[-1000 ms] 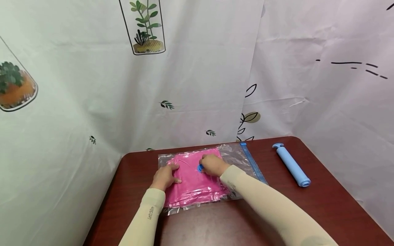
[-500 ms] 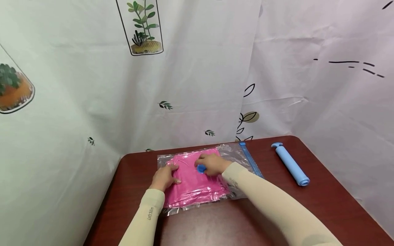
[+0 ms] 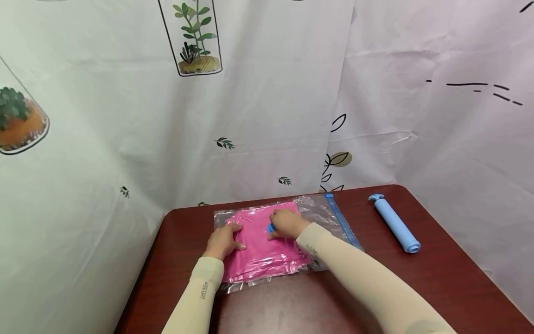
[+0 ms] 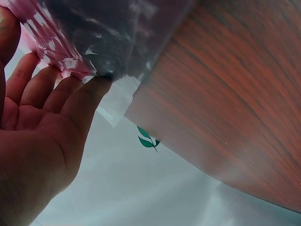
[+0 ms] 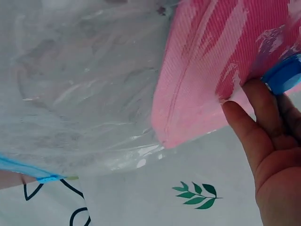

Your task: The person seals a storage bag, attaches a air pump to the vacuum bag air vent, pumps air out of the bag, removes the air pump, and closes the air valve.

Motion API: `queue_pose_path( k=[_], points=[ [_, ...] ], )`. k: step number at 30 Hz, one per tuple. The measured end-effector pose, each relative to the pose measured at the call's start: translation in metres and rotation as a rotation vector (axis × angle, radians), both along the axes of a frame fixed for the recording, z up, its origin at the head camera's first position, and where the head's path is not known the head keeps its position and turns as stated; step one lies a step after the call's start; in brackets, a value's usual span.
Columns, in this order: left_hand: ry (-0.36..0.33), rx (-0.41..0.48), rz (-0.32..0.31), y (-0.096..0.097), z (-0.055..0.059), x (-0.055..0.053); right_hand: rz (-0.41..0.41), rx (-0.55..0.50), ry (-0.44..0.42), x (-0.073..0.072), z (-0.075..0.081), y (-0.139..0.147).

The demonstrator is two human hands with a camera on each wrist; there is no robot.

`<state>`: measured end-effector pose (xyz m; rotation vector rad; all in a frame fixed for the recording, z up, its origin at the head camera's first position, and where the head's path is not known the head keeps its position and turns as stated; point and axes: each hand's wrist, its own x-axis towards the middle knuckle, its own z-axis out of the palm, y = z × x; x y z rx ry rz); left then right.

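A clear plastic vacuum bag [image 3: 314, 212] lies flat on the table with folded pink cloth [image 3: 256, 253] inside. On its upper face sits a round blue valve cap [image 5: 284, 77], which the fingers of my right hand [image 3: 289, 224] pinch at its edge; part of the cap is hidden behind them in the head view. My left hand [image 3: 221, 240] rests on the left side of the bag, fingers and thumb spread over the pink cloth. In the left wrist view, the fingertips of the left hand [image 4: 49, 127] touch the shiny plastic.
A light blue hand pump [image 3: 396, 222] with a T-shaped handle lies to the right of the bag. Along the bag's right end runs a blue zip strip [image 3: 343, 221]. The dark red wooden table [image 3: 442, 278] meets a printed white curtain [image 3: 258, 106] behind it.
My right hand has twisted at the blue cap, its fingers rolling one way and then back, so less of the cap shows than half a second ago. The left hand stays put.
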<state>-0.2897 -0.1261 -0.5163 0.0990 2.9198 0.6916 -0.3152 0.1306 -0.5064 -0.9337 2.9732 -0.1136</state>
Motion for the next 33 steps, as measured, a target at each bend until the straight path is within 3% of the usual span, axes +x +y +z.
queue_pose_path(
  k=[5, 10, 20, 26, 33],
  points=[
    [0.008, -0.016, -0.019, -0.002, 0.001, 0.002, 0.049, -0.009, -0.09, 0.001, 0.008, -0.001],
    [0.008, -0.019, -0.009, -0.004, 0.001, 0.001, 0.166, 0.046, -0.056, 0.0, 0.012, -0.003],
    [0.009, 0.002, -0.006, -0.001, -0.002, 0.0, 0.057, 0.043, -0.008, -0.003, 0.007, -0.006],
    [0.001, 0.012, -0.008, -0.001, -0.003, -0.001, -0.002, 0.005, -0.127, -0.006, 0.009, -0.007],
    [0.005, 0.018, -0.014, -0.002, -0.003, -0.002, 0.073, 0.058, -0.134, -0.006, 0.012, -0.002]
  ],
)
